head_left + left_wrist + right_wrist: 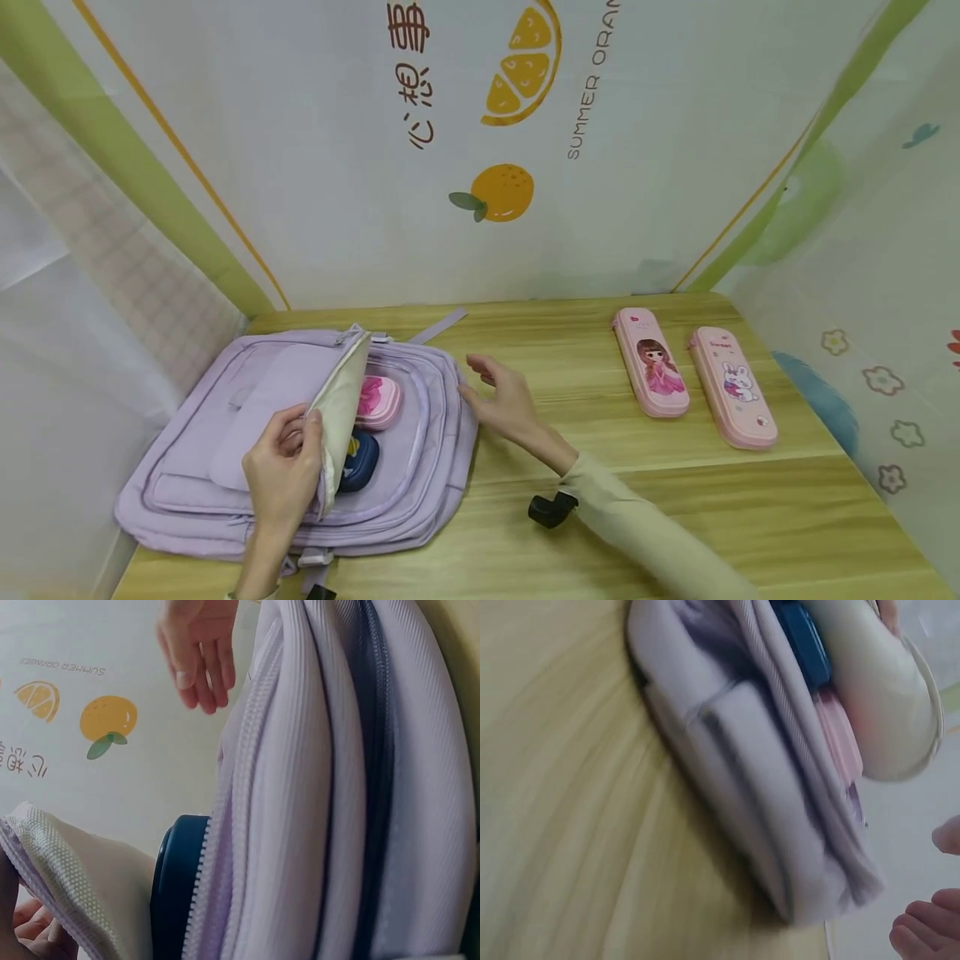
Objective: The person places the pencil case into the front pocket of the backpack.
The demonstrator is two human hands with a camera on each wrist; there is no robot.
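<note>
While the left hand pinches the raised edge of a pale-lined flap, the lilac backpack lies at the left of the wooden table. Cloth looks soft, apt to sag; its zipped edge probably gives the surest hold. Beneath the flap, partly hidden: a dark blue case, then a pink case (likely stiff and smooth, best taken by the sides). Right hand just beside the bag, fingers extended, grasping nothing. Farthest out, a rabbit-printed case and a doll-printed case, probably light.
</note>
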